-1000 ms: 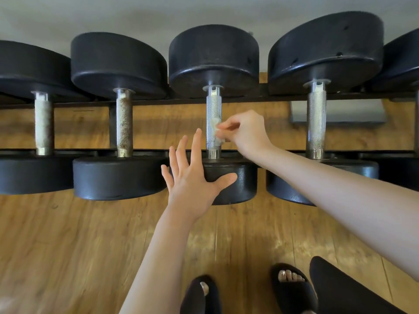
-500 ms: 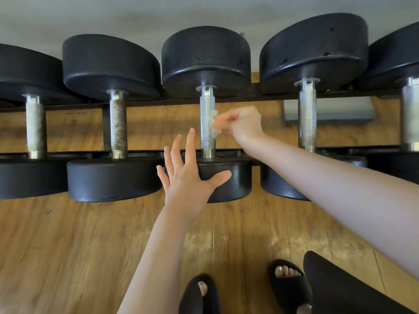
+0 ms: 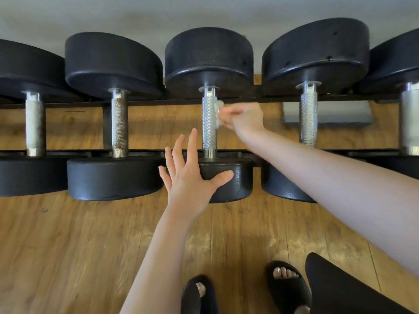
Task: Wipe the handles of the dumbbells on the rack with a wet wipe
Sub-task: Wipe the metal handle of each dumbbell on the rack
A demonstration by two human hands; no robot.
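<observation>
Five dumbbells sat on the rack (image 3: pixel 145 152), black heads, knurled metal handles. The middle handle (image 3: pixel 209 123) was bright silver; the one left of it (image 3: pixel 119 123) looked rust-speckled. All handles ran near-to-far in view, long axes parallel. Right hand (image 3: pixel 246 117) pinched a crumpled whitish wet wipe (image 3: pixel 218 113) against the middle handle's right side, near its far end. Left hand (image 3: pixel 190 171) was spread flat on that dumbbell's near head (image 3: pixel 235 184). Outermost dumbbells were cut off by the frame edges; the wipe was mostly hidden by fingers.
</observation>
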